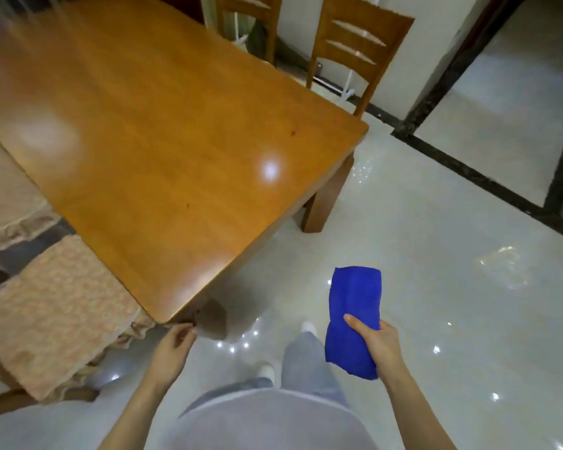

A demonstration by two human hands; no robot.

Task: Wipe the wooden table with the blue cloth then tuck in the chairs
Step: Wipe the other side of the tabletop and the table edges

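Note:
The wooden table fills the upper left, its near corner pointing at me. My right hand grips a folded blue cloth in the air above the floor, to the right of that corner, apart from the table. My left hand hangs just below the near corner with fingers loosely curled, holding nothing. A chair with a beige cushion stands at the table's left side, partly under it. Two wooden chairs, one on the right and one further left, stand at the far side.
A glossy white tiled floor lies to the right with a dark border strip and a doorway beyond. A second cushioned seat shows at the left edge. My legs and feet are below.

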